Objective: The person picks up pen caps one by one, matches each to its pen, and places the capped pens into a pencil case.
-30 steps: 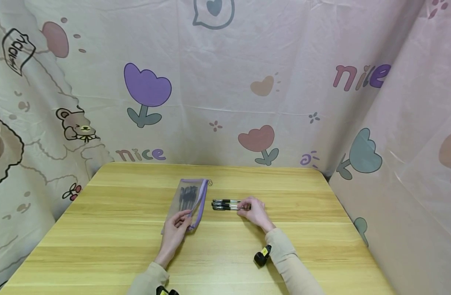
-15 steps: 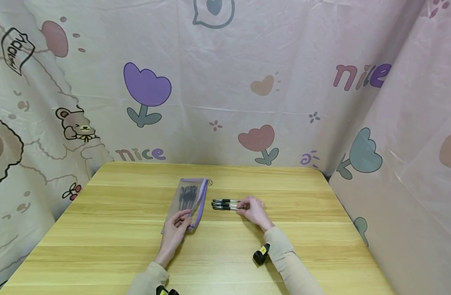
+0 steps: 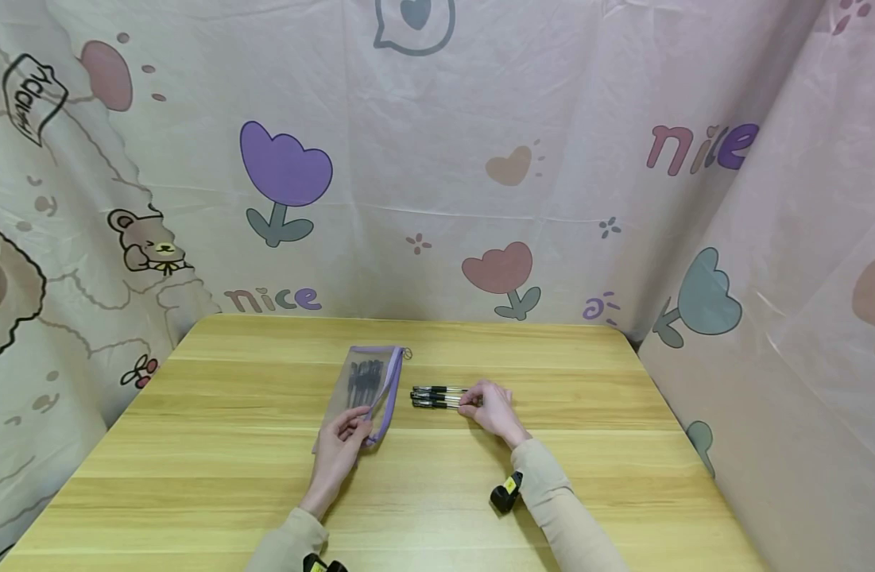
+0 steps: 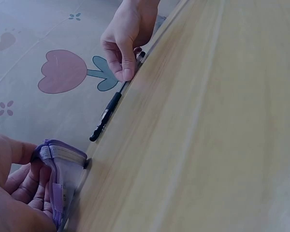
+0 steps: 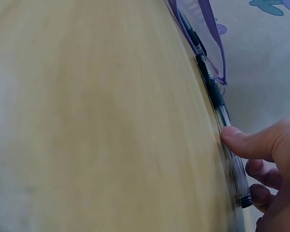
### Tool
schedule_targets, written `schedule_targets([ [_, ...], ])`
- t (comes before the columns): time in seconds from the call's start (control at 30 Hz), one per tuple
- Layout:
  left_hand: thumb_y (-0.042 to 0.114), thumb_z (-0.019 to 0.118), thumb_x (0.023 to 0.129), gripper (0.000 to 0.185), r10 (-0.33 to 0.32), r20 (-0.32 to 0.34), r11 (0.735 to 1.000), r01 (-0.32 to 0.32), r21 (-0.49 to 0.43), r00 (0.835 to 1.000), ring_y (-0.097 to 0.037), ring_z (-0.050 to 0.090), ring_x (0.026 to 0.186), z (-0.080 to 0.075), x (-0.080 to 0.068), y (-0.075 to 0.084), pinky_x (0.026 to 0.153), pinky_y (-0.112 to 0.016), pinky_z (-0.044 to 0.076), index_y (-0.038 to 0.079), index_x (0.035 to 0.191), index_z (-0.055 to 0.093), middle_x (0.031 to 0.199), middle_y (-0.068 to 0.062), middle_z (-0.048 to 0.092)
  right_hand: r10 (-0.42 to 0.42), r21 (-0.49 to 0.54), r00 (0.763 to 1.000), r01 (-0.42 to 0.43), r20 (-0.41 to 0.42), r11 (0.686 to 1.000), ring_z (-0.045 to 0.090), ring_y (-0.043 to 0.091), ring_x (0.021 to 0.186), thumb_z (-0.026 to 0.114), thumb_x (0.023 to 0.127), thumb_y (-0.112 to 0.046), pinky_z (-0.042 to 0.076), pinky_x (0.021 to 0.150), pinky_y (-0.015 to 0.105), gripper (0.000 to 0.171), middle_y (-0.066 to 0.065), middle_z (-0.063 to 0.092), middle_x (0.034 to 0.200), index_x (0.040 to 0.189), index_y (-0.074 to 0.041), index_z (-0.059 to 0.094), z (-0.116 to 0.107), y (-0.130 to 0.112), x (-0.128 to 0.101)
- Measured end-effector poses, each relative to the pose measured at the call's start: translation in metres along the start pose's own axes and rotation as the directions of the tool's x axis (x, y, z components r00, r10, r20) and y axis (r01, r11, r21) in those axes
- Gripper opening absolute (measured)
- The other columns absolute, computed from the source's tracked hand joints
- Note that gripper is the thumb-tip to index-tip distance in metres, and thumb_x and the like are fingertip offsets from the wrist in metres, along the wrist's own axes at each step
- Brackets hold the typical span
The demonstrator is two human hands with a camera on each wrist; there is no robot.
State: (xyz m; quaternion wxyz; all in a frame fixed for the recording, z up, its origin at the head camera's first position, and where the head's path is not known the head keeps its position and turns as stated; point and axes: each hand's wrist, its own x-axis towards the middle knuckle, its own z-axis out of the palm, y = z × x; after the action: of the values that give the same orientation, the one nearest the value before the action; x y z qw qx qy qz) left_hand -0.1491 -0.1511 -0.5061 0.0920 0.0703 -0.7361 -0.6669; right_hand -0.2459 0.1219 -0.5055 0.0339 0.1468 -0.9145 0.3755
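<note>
A mesh pencil pouch (image 3: 338, 405) with purple trim lies left of centre on the table, several black pens (image 3: 365, 381) showing through it. Its near corner is pinched by my left hand (image 3: 338, 446), and the left wrist view shows the thumb and fingers on the zipped edge of the pouch (image 4: 67, 153), which gapes there. To the right, a small row of clear pens with black grips (image 3: 434, 396) lies side by side, tips toward the pouch. My right hand (image 3: 496, 411) holds their back ends; the right wrist view shows the thumb on the nearest pen (image 5: 213, 92).
The wooden table (image 3: 230, 492) ends at a printed curtain (image 3: 408, 191) behind and at both sides. Black wrist devices with yellow labels are strapped at each sleeve, the right one (image 3: 505, 494) sitting close over the tabletop. A small ring (image 3: 408, 354) hangs at the pouch's far corner.
My right hand has shifted very slightly left on the pens, its forearm along with it. The left hand and the pouch stay where they were.
</note>
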Motion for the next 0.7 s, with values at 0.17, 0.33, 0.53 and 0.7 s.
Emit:
schedule_targets([
  [0.17, 0.001, 0.063, 0.095, 0.03, 0.015, -0.006, 1.0, -0.015, -0.008, 1.0, 0.001, 0.059, 0.073, 0.0006, 0.0008, -0.0015, 0.067, -0.013, 0.051, -0.009, 0.123, 0.063, 0.094, -0.012, 0.067, 0.001, 0.002, 1.0, -0.001, 0.005, 1.0, 0.053, 0.012, 0.081, 0.082, 0.082, -0.013, 0.026, 0.084, 0.035, 0.006, -0.003, 0.067, 0.087, 0.081, -0.016, 0.077, -0.0009, -0.0012, -0.0011],
  [0.33, 0.0, 0.063, 0.095, 0.03, 0.016, -0.005, 1.0, -0.017, -0.023, 1.0, 0.001, 0.059, 0.072, 0.0005, 0.0012, -0.0013, 0.067, -0.013, 0.05, -0.009, 0.123, 0.063, 0.093, -0.011, 0.067, -0.001, 0.01, 1.0, 0.001, 0.015, 1.0, 0.052, 0.012, 0.08, 0.081, 0.083, -0.013, 0.025, 0.084, 0.034, 0.005, -0.003, 0.066, 0.085, 0.083, -0.016, 0.077, -0.0032, -0.0037, -0.0036],
  [0.53, 0.001, 0.064, 0.095, 0.032, 0.023, 0.0, 1.0, -0.023, -0.02, 1.0, 0.001, 0.058, 0.072, 0.0007, 0.0003, -0.0001, 0.067, -0.013, 0.05, -0.01, 0.124, 0.062, 0.093, -0.01, 0.067, 0.005, 0.022, 1.0, -0.005, 0.028, 1.0, 0.05, 0.012, 0.081, 0.08, 0.084, -0.014, 0.024, 0.083, 0.034, 0.005, -0.002, 0.066, 0.086, 0.084, -0.016, 0.076, -0.0062, -0.0063, -0.0064],
  [0.7, 0.001, 0.064, 0.095, 0.033, 0.027, 0.005, 0.999, -0.027, -0.026, 1.0, 0.002, 0.058, 0.072, 0.0004, -0.0006, 0.001, 0.067, -0.013, 0.05, -0.011, 0.126, 0.061, 0.093, -0.009, 0.067, -0.002, 0.031, 1.0, 0.001, 0.03, 1.0, 0.049, 0.012, 0.081, 0.08, 0.084, -0.014, 0.024, 0.083, 0.034, 0.005, -0.002, 0.064, 0.085, 0.084, -0.016, 0.075, -0.0079, -0.008, -0.0077],
])
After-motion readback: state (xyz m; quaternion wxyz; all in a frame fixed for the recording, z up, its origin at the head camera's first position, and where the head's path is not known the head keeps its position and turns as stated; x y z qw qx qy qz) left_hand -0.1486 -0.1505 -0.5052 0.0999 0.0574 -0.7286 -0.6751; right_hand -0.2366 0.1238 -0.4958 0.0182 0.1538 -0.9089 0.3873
